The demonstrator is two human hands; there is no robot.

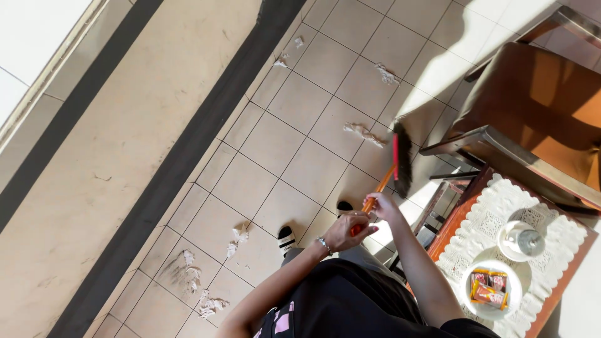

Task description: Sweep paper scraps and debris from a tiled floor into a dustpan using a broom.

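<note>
My left hand (350, 231), with a bracelet on its wrist, is closed around the lower part of an orange broom handle (380, 186). Just above it my right hand (384, 207) also grips the handle. The broom's dark bristle head (404, 159) rests on the tiled floor (294, 144) beside a chair. A crumpled paper scrap (363, 133) lies just left of the bristles. More paper scraps (235, 241) are scattered over the tiles. My feet in dark slippers (286, 238) stand below the hands.
A brown chair (532, 106) with metal legs stands right of the broom. A small wooden table with a lace cloth (482, 219) holds a plate of snack packets (490, 289) and a glass on a saucer (523, 241). A dark baseboard stripe (188, 150) borders the tiles.
</note>
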